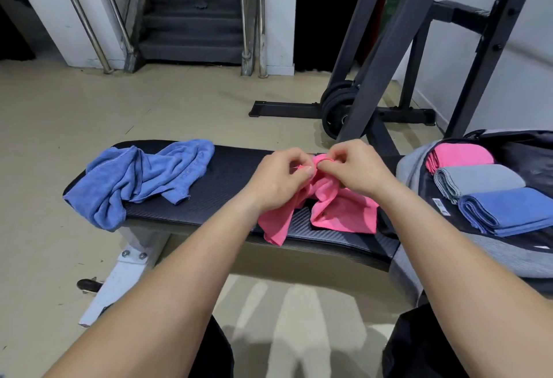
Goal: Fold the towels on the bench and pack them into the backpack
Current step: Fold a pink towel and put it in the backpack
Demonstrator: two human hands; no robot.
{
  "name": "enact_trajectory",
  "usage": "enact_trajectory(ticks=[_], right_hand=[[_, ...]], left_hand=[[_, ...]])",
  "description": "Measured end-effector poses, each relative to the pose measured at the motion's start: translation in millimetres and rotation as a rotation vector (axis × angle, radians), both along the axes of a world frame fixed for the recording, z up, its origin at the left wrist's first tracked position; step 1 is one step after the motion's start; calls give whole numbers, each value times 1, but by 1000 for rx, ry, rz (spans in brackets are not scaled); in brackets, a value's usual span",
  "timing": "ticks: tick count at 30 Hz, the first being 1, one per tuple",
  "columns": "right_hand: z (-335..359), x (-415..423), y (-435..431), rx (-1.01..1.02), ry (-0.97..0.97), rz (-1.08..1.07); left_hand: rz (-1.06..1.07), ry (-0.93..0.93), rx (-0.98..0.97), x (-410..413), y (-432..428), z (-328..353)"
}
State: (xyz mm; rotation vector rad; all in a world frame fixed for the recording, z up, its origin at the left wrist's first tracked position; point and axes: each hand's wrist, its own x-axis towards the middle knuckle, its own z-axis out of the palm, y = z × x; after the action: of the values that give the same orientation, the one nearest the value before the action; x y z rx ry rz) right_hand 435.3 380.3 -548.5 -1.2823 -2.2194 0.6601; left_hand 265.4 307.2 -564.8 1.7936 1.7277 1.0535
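beige floor point(74, 108), scuffed and faintly shiny, across the near and middle ground. far back at centre, a dark grey staircase point(191, 18) climbing away, flanked by slanted steel handrails point(86, 18) on the left and upright steel rails point(248, 12) on the right. white pillar point(279, 12) just right of the steps, then a black unlit opening point(323, 12). on the right, a tall black metal rack point(386, 48) with slanted uprights, standing on a flat base bar point(284, 108) laid on the floor. black weight plates point(339, 108) stacked on edge at the foot of the rack. behind the rack, a plain white wall point(508, 48).
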Motion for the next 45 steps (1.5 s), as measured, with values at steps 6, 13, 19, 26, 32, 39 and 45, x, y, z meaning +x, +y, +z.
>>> enact_trajectory(ticks=[6, 13, 19, 26, 32, 39, 45], right_hand=[[-1, 10, 4, -16, -19, 59], [-9, 19, 12, 61, -138, -9], [-20, 35, 22, -16, -192, -112], [-11, 17, 9, 8, -30, 44], [-6, 0, -1, -41, 38, 96], [-8, 21, 11, -42, 77, 67], [-11, 33, 11, -200, 199, 8]], left_hand=[[158, 65, 71, -4, 5, 5], [448, 15, 236, -31, 11, 10], [667, 38, 205, -61, 9, 4], [293, 228, 38, -44, 5, -3], [-53, 23, -32, 3, -2, -7], [236, 145, 45, -22, 6, -6], [304, 158, 12, -29, 8, -9]])
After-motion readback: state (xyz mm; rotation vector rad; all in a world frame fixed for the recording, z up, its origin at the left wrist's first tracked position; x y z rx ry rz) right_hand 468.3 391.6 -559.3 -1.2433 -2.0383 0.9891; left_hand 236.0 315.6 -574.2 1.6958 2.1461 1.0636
